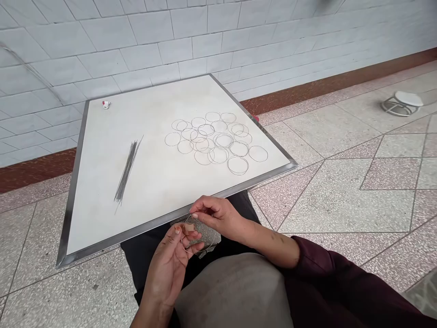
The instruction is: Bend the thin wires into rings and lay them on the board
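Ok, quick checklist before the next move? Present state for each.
1. Thin round wire loop in hand: ok, held between the left hand and right hand.
2. Its ends joined: cannot tell, fingers cover part of it.
3. Bundle of straight grey wires apart from the loops on the table: ok, a gap separates them.
4. Thin round loops on the table separated: not ok, many overlap.
5. Small white-and-red object clear of wires: ok, near the far left corner.
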Action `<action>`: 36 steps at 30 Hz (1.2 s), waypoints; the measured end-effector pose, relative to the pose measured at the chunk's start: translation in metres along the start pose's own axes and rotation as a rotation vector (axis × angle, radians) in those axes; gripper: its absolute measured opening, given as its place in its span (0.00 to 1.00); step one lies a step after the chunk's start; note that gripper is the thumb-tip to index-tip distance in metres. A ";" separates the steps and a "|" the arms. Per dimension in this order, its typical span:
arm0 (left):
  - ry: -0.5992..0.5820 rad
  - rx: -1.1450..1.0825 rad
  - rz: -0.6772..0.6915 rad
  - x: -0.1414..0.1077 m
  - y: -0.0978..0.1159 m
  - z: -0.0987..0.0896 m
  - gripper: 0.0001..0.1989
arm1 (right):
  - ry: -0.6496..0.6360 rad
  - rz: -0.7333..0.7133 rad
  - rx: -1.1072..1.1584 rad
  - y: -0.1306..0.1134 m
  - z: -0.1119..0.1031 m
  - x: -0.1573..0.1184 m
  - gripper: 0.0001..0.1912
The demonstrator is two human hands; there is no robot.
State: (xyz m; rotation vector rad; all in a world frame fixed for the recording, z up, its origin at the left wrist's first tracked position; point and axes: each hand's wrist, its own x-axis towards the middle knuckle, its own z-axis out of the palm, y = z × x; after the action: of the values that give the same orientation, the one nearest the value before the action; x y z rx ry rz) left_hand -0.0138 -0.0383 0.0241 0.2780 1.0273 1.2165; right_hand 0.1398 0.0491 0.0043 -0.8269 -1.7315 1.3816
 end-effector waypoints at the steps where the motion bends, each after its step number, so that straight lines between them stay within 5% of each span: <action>1: 0.020 0.027 -0.001 0.000 0.000 0.000 0.08 | -0.020 -0.003 0.001 0.000 0.000 -0.001 0.05; 8: 0.029 0.070 -0.032 0.001 -0.001 -0.002 0.08 | -0.110 -0.115 -0.140 0.001 -0.001 -0.003 0.05; 18: 0.005 -0.027 -0.113 -0.002 0.001 0.002 0.05 | -0.059 -0.345 -0.311 0.004 -0.005 0.000 0.06; 36: -0.016 -0.158 -0.095 -0.002 -0.005 0.003 0.02 | -0.076 -0.371 -0.265 0.003 -0.005 -0.002 0.11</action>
State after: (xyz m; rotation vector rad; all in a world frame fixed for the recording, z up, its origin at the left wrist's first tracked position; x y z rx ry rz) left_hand -0.0083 -0.0406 0.0238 0.1148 0.9150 1.2000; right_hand 0.1449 0.0503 0.0014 -0.5556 -2.0354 0.9608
